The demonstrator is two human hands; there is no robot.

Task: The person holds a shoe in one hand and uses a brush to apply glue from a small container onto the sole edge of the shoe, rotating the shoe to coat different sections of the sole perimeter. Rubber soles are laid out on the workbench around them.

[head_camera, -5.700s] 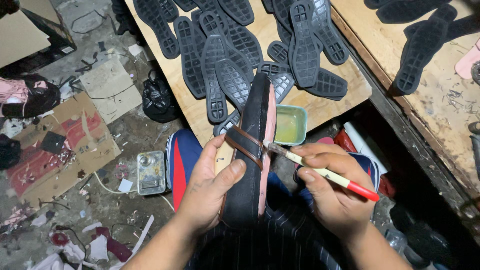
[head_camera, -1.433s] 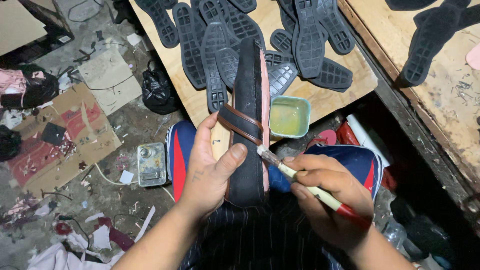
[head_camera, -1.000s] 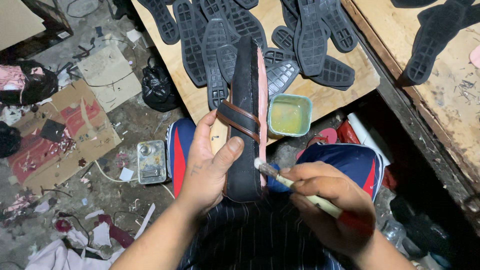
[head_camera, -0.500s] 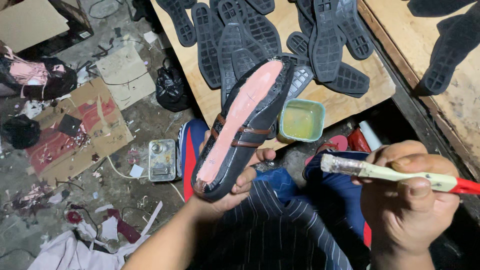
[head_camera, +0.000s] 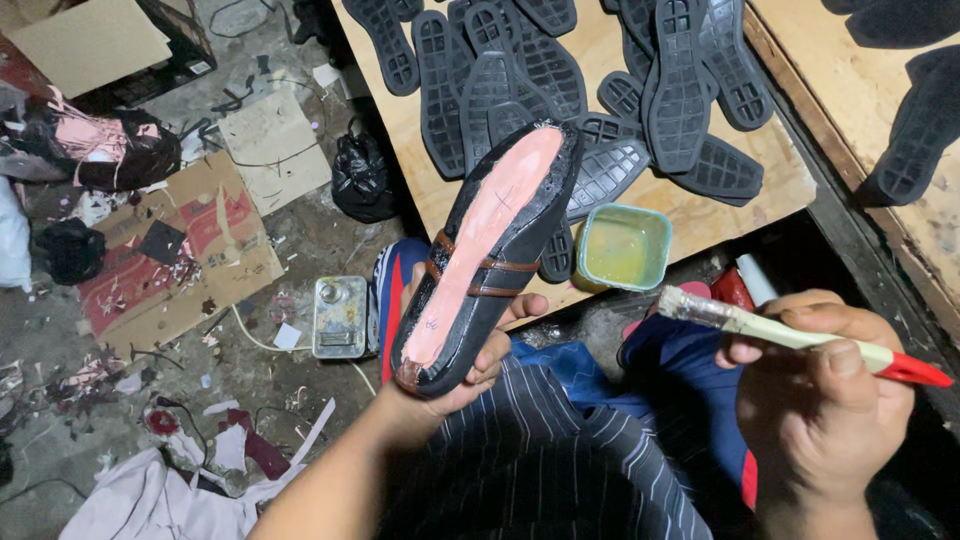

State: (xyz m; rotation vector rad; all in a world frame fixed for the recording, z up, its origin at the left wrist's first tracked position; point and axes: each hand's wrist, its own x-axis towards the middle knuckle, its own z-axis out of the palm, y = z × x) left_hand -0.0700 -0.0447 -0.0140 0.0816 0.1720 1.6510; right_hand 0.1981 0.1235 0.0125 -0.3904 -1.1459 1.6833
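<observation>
Since half second ago: shoe [head_camera: 487, 262] tipped slightly further back, pink bottom facing up; brush [head_camera: 790, 335] withdrawn right of shoe, off it.

Left hand [head_camera: 462, 352] cups shoe from beneath at heel end, fingers wrapped round edge. Right hand [head_camera: 820, 400] clenched on brush handle, bristles pointing toward shoe.

Judgement: shoe light, fairly stiff; coated bottom likely tacky, so hold by sides.

Glue tub [head_camera: 624, 248] just right of shoe, on surface [head_camera: 610, 60]. Rubber soles [head_camera: 560, 75] crowd beyond toe. Metal tin [head_camera: 340, 317] left of shoe on floor.

Dim overall, with light falling from above onto the wooden surface [head_camera: 600, 60]; deep shadow below its near edge, the floor [head_camera: 150, 400] murky, focus fairly sharp.
</observation>
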